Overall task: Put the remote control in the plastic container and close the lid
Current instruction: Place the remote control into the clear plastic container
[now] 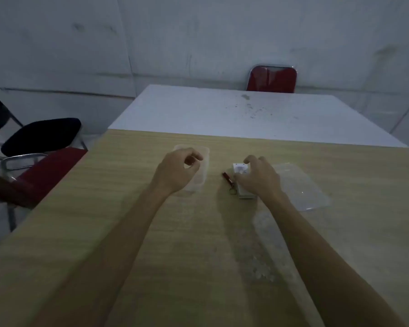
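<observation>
clear plastic container (pixel 200 172) seemingly empty, lid (pixel 300 185) off

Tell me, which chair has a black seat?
The chair on the left, beside the wooden table. Its seat is black; the chair at the far end, behind the white table, shows a red back.

Two bare hands are counted: the left hand (pixel 178 169) at eleven o'clock, the right hand (pixel 257 178) at one. One clear container (pixel 204 161), one clear lid (pixel 300 185), one white remote control (pixel 241 169) and one red keyring item (pixel 227 179) are tallied. Two tables are seen: wood-grain table (pixel 151 232), white table (pixel 222 114). Three chairs are counted.
</observation>
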